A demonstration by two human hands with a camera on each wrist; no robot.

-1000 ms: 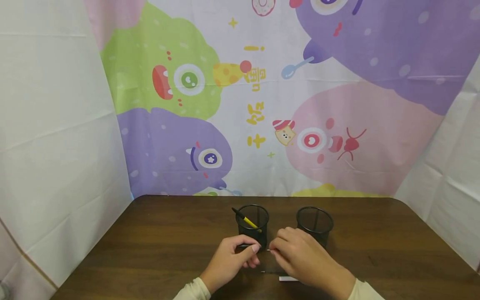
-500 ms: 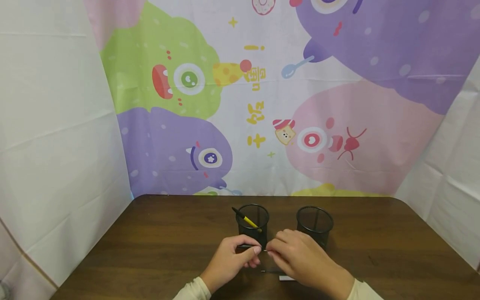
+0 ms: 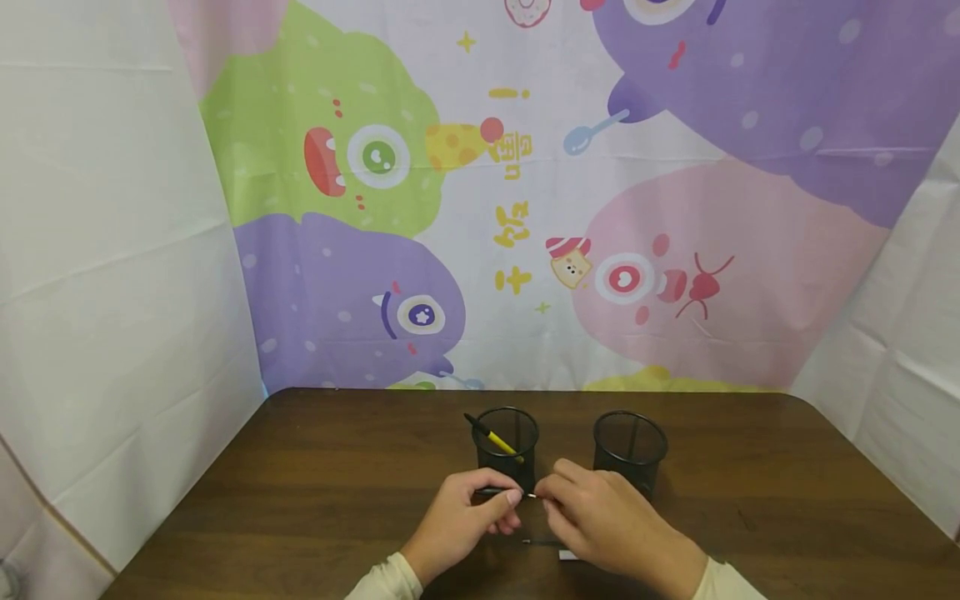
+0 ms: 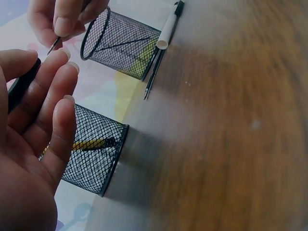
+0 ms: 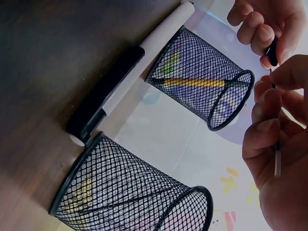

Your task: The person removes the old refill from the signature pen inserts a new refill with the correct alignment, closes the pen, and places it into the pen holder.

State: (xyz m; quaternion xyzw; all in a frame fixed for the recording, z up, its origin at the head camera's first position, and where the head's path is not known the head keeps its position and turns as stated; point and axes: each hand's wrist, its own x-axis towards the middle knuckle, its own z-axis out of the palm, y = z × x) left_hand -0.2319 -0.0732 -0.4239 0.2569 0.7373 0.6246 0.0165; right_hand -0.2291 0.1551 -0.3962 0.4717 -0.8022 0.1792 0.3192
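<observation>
My left hand (image 3: 467,512) pinches a dark tapered pen piece (image 4: 24,84) between thumb and fingers. Facing it, my right hand (image 3: 600,512) holds a thin pen refill (image 5: 277,163), whose metal tip points at the end of the dark piece. Whether the tip touches or enters that end I cannot tell. Below the hands, a second refill (image 4: 155,72) lies on the table beside a white pen barrel (image 5: 154,48) with a black clipped cap (image 5: 106,91). In the head view my right hand covers most of that barrel.
Behind my left hand stands a black mesh pen cup (image 3: 506,454) with a yellow-and-black pen (image 3: 492,439) leaning in it. Another mesh cup (image 3: 630,446) stands behind my right hand. The brown table (image 3: 337,475) ends at a cartoon-printed curtain (image 3: 480,250).
My right hand has shifted slightly left, bringing the refill tip close to the dark pen piece. The left hand has stayed nearly still, and its grip looks the same.
</observation>
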